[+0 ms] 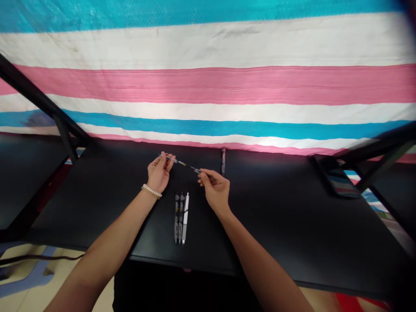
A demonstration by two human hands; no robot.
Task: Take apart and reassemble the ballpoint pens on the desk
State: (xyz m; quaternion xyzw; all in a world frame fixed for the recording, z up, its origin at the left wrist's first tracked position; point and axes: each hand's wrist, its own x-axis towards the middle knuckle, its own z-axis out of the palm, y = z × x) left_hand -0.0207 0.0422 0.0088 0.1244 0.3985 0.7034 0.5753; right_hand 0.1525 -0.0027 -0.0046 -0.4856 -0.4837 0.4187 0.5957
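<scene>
Over the black table, my left hand point(158, 174) pinches a clear pen barrel point(172, 159) between its fingertips. My right hand point(217, 189) grips the dark front section of a pen point(196, 170). A thin ink refill point(186, 164) spans the space between the two hands, in line with both parts; whether its left end sits inside the barrel I cannot tell. Below the hands, side by side, lie a dark pen point(176, 219), a second dark pen point(180, 219) and a white and grey pen point(185, 219). Behind my right hand lies another dark pen point(223, 161), partly hidden.
A striped blue, white and pink sheet point(208, 86) hangs along the back edge of the black table point(276, 216). At the right lies a dark, glossy flat object point(338, 180). Black frame bars slant at the left point(42, 95) and right point(380, 143).
</scene>
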